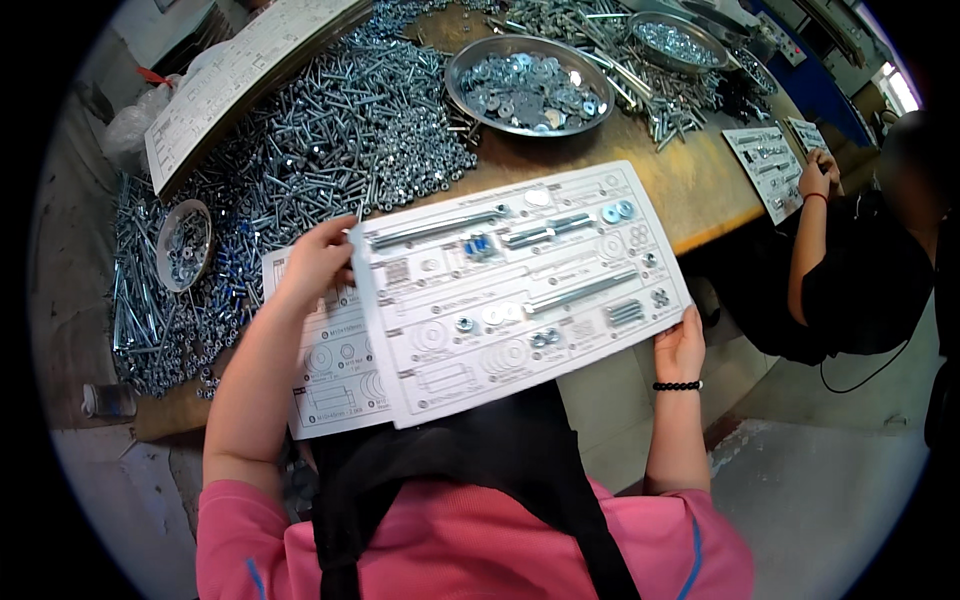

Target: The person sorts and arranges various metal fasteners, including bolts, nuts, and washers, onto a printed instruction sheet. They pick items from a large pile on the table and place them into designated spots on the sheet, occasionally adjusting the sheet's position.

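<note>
A white printed hardware card (pixel 480 345) is held tilted in front of me, its right side higher. On it lie long bolts (pixel 585 290), washers (pixel 618 211), nuts (pixel 465 325), several short pins (pixel 625 313) and a small piece with blue parts (pixel 478 246). My left hand (pixel 318 262) is closed at the card's upper left edge, its fingertips partly hidden. At the lower right corner my right hand (pixel 682 348) grips the card, with its other fingers hidden underneath. A second printed card (pixel 335 395) lies partly under the first, on the left.
Heaped loose bolts and nuts (pixel 330 130) cover the wooden table (pixel 700 200). Metal bowls of washers (pixel 530 125) and small parts (pixel 680 45) stand at the back. A plastic dish (pixel 187 245) and a stack of printed cards (pixel 250 75) are left. A co-worker's hand (pixel 818 178) holds cards at right.
</note>
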The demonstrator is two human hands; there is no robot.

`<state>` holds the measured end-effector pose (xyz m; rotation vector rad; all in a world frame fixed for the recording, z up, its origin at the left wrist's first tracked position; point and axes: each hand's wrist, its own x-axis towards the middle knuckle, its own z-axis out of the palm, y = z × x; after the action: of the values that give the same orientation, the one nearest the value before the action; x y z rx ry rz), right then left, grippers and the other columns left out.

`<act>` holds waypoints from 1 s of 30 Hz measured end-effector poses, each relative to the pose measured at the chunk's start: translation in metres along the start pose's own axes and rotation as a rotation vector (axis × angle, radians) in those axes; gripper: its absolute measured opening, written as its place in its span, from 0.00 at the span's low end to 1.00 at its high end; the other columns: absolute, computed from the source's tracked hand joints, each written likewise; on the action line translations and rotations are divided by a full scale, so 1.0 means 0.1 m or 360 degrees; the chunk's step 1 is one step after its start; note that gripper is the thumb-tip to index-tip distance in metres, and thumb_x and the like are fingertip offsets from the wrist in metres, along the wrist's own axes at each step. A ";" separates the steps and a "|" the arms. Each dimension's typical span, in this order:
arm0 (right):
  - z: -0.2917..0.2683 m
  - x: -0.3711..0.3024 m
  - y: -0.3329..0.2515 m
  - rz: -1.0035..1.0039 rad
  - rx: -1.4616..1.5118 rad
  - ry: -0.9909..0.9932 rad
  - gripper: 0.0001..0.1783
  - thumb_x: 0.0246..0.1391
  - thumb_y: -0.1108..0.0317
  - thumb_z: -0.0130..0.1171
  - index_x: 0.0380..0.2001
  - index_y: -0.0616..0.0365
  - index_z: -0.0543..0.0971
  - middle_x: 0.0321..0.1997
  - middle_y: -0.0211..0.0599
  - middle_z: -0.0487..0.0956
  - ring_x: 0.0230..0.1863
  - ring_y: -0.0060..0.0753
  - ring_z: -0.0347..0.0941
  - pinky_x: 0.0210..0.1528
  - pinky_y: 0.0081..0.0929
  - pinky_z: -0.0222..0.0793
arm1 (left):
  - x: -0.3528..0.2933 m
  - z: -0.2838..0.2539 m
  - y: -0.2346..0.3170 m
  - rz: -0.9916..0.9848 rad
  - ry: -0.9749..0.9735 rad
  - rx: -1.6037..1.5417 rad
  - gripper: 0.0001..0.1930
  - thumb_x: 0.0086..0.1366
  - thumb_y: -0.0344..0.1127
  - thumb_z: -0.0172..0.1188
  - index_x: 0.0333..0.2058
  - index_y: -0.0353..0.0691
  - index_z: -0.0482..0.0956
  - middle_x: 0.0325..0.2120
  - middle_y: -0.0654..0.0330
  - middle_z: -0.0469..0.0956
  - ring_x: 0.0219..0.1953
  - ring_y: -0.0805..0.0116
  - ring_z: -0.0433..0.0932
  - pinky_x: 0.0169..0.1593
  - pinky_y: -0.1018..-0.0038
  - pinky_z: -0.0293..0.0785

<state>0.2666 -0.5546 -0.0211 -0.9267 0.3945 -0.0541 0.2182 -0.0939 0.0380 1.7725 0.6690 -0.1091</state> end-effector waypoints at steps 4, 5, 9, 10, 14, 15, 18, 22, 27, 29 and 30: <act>-0.02 0.04 0.14 -0.0083 0.0250 0.0007 0.20 0.63 0.63 0.37 0.56 0.60 0.60 0.57 0.39 0.65 0.56 0.35 0.62 0.57 0.36 0.60 | 0.03 0.43 0.12 0.0058 -0.0069 -0.0085 0.20 0.59 0.25 0.49 0.52 0.38 0.67 0.32 0.62 0.69 0.25 0.76 0.71 0.25 0.84 0.71; -0.04 0.01 0.19 -0.0099 0.0286 0.0016 0.20 0.63 0.63 0.36 0.56 0.60 0.60 0.57 0.39 0.65 0.56 0.36 0.62 0.57 0.37 0.60 | 0.09 0.53 0.10 0.0081 -0.0106 -0.0110 0.20 0.59 0.25 0.50 0.52 0.38 0.67 0.32 0.62 0.68 0.25 0.75 0.71 0.25 0.83 0.71; -0.03 -0.15 0.31 -0.0117 0.0277 0.0083 0.18 0.63 0.62 0.36 0.51 0.61 0.63 0.55 0.41 0.66 0.54 0.36 0.64 0.55 0.37 0.62 | 0.12 0.91 0.23 0.0091 -0.0188 -0.0259 0.21 0.58 0.24 0.50 0.52 0.36 0.65 0.32 0.62 0.67 0.27 0.74 0.73 0.25 0.82 0.73; -0.01 -0.18 0.33 -0.0124 0.0262 0.0069 0.17 0.63 0.63 0.36 0.50 0.61 0.64 0.54 0.41 0.67 0.54 0.36 0.64 0.54 0.36 0.62 | 0.10 0.97 0.27 0.0073 -0.0233 -0.0279 0.21 0.58 0.24 0.49 0.52 0.36 0.65 0.31 0.62 0.68 0.27 0.74 0.73 0.26 0.83 0.74; 0.10 -0.25 0.34 -0.0153 0.0279 0.0219 0.18 0.62 0.64 0.37 0.52 0.63 0.62 0.53 0.42 0.67 0.53 0.37 0.64 0.54 0.35 0.62 | 0.17 1.26 0.38 0.0086 -0.0296 -0.0314 0.20 0.58 0.23 0.49 0.52 0.35 0.65 0.32 0.61 0.66 0.31 0.74 0.72 0.29 0.82 0.76; 0.12 -0.21 0.33 -0.0189 0.0248 0.0271 0.19 0.62 0.64 0.37 0.52 0.63 0.61 0.54 0.43 0.66 0.53 0.38 0.64 0.54 0.36 0.62 | 0.19 1.34 0.41 0.0109 -0.0315 -0.0351 0.21 0.59 0.23 0.48 0.52 0.35 0.64 0.32 0.61 0.66 0.30 0.73 0.73 0.29 0.81 0.76; 0.06 0.02 0.24 -0.0215 0.0244 0.0374 0.20 0.61 0.64 0.38 0.53 0.63 0.61 0.55 0.44 0.65 0.54 0.40 0.64 0.54 0.37 0.62 | 0.17 1.60 0.50 0.0195 -0.0316 -0.0428 0.22 0.59 0.23 0.48 0.54 0.36 0.63 0.31 0.61 0.68 0.28 0.73 0.74 0.30 0.80 0.76; -0.16 0.48 0.08 -0.0173 0.0347 0.0292 0.21 0.59 0.64 0.38 0.53 0.64 0.63 0.54 0.44 0.67 0.52 0.42 0.65 0.51 0.37 0.65 | 0.07 1.74 0.46 0.0443 -0.0403 -0.0307 0.23 0.58 0.25 0.52 0.54 0.35 0.62 0.37 0.57 0.69 0.35 0.70 0.75 0.39 0.78 0.75; -0.18 0.89 -0.05 -0.0192 0.0324 0.0268 0.22 0.59 0.63 0.39 0.53 0.65 0.63 0.53 0.44 0.67 0.51 0.42 0.67 0.48 0.36 0.67 | -0.06 1.50 0.35 0.0811 -0.0467 0.0257 0.22 0.57 0.26 0.54 0.51 0.35 0.65 0.46 0.54 0.64 0.44 0.66 0.73 0.49 0.73 0.72; -0.16 0.98 -0.06 -0.0196 0.0321 0.0368 0.23 0.59 0.62 0.38 0.54 0.66 0.62 0.54 0.45 0.66 0.52 0.43 0.66 0.49 0.37 0.66 | -0.16 1.33 0.31 0.0840 -0.0466 0.0251 0.20 0.57 0.28 0.55 0.50 0.36 0.67 0.47 0.54 0.63 0.45 0.66 0.72 0.48 0.73 0.72; -0.15 1.03 -0.06 -0.0198 0.0329 0.0397 0.23 0.59 0.62 0.37 0.54 0.66 0.62 0.55 0.46 0.66 0.52 0.44 0.66 0.50 0.37 0.66 | -0.20 1.24 0.27 0.0852 -0.0461 0.0247 0.19 0.57 0.28 0.55 0.49 0.36 0.68 0.48 0.53 0.63 0.46 0.65 0.71 0.48 0.73 0.72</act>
<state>0.3574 -0.5912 -0.0564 -0.7408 0.5510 -0.3214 0.2476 -0.2184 0.0304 1.9778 -0.0332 -0.0503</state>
